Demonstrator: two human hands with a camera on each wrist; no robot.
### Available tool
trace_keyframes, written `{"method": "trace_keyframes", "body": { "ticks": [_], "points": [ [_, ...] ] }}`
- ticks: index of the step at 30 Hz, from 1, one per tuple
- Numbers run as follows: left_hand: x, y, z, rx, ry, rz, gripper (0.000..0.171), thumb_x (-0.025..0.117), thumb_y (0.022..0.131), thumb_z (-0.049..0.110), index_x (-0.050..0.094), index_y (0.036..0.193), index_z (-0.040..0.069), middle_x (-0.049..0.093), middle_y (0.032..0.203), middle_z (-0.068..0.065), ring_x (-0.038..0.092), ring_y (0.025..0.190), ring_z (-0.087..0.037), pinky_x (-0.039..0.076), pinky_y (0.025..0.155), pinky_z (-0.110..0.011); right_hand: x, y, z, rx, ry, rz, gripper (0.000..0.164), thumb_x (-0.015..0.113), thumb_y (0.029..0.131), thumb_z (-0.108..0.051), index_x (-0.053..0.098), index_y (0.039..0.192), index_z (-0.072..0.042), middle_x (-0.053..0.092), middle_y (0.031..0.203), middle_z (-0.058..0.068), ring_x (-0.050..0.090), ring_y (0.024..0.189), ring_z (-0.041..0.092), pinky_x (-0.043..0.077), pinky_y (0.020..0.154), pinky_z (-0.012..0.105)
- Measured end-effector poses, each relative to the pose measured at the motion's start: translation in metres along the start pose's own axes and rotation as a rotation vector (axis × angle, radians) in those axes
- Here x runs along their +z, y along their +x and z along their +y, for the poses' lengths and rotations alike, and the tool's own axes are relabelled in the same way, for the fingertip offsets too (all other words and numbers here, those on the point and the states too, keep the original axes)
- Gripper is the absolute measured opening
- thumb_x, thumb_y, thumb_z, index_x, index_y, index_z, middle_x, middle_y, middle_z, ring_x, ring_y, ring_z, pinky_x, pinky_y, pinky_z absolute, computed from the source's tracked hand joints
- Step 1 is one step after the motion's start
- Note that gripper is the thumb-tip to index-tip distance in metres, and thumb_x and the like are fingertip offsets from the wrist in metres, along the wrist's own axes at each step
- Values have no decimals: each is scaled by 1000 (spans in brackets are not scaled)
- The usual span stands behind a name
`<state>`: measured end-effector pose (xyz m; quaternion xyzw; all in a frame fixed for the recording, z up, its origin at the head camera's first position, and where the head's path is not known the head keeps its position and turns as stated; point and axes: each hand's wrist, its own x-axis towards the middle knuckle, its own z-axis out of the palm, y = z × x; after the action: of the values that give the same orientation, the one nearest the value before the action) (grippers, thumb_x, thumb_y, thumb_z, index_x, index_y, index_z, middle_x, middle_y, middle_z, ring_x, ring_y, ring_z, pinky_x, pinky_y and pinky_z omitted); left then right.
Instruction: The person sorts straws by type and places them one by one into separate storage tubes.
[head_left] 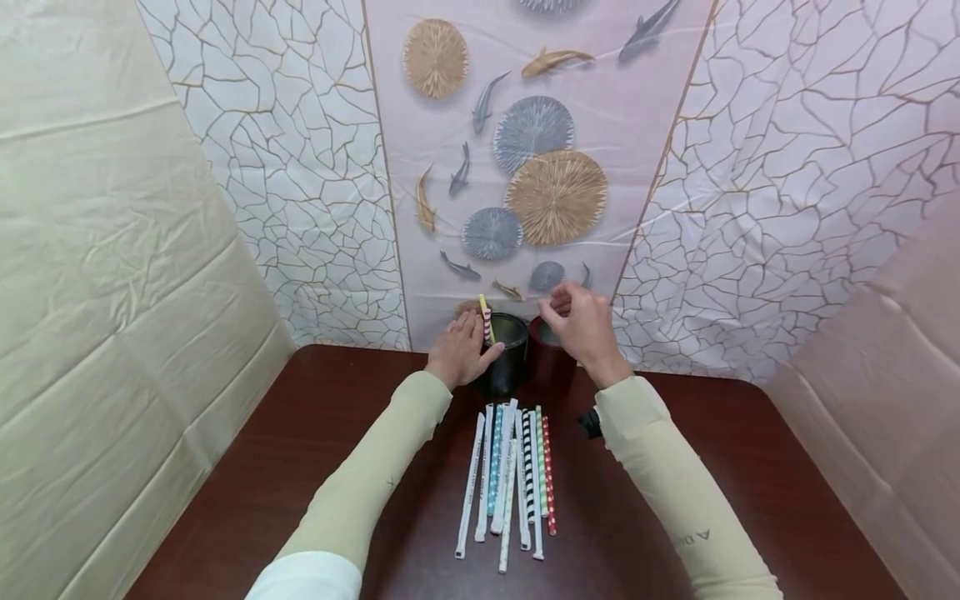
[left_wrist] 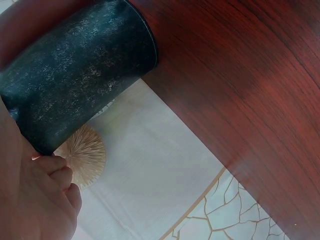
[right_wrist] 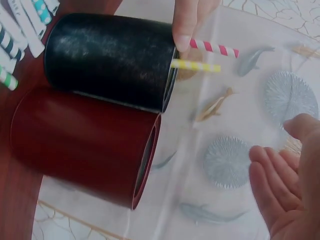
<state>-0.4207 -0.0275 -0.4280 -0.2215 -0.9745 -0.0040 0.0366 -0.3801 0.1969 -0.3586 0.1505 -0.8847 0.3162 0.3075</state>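
at the centre of the head view, the left hand (head_left: 459, 350) rests against the rim of the black cup (head_left: 506, 375), where a yellow straw (right_wrist: 200, 65) and a pink-striped straw (right_wrist: 221, 48) poke out; whether it grips, i cannot tell. the right hand (head_left: 588, 327), by the red cup (head_left: 552, 364), is loosely curled, holding nothing. lower centre, loose straws (head_left: 529, 475) lie on the table (head_left: 255, 475), probably light, stiff yet crushable, best pinched mid-length. wrapper print is unreadable; the right sleeve (head_left: 693, 517) shows partial lettering.

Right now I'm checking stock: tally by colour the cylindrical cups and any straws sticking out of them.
Black cylindrical cup: 1
Dark red cylindrical cup: 1
Yellow-and-white striped straw: 1
Pink-and-white striped straw: 1
Total: 4
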Motion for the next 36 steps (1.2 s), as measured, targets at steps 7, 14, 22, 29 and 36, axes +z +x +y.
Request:
{"method": "trace_keyframes", "body": {
  "ticks": [7,14,22,29,36],
  "points": [
    [1,1,-2,2,-15,-7,85,18,112,63,16,169,1,17,177,-19,15,166,-30,17,136,-42,-10,-8,7,42,-72,-123,27,76,98,-21,73,104,5,80,97,21,80,89,34,65,81,50],
    [-1,-2,-2,13,-9,18,83,20,112,61,20,168,-1,22,175,-21,20,165,-32,21,135,-44,-16,-22,18,120,-145,-291,32,74,99,-24,73,109,6,81,100,20,78,94,34,61,91,52],
    [1,-1,-2,5,-15,9,84,20,112,62,18,168,-1,19,176,-20,17,166,-31,19,135,-43,-11,-42,37,178,-159,-437,30,75,99,-23,73,107,6,79,104,22,77,94,34,63,84,49],
    [0,-2,-1,-1,-26,5,84,19,112,62,16,168,0,18,177,-20,16,166,-31,19,136,-43,0,-61,50,225,-126,-517,28,75,97,-20,71,105,6,77,101,22,74,87,29,62,80,46],
    [-1,-3,0,3,-26,17,83,21,112,62,18,168,0,20,176,-20,18,166,-31,19,135,-42,15,-80,62,260,-100,-545,24,76,96,-19,72,101,4,75,100,18,70,86,25,60,77,43]
  ]
}}
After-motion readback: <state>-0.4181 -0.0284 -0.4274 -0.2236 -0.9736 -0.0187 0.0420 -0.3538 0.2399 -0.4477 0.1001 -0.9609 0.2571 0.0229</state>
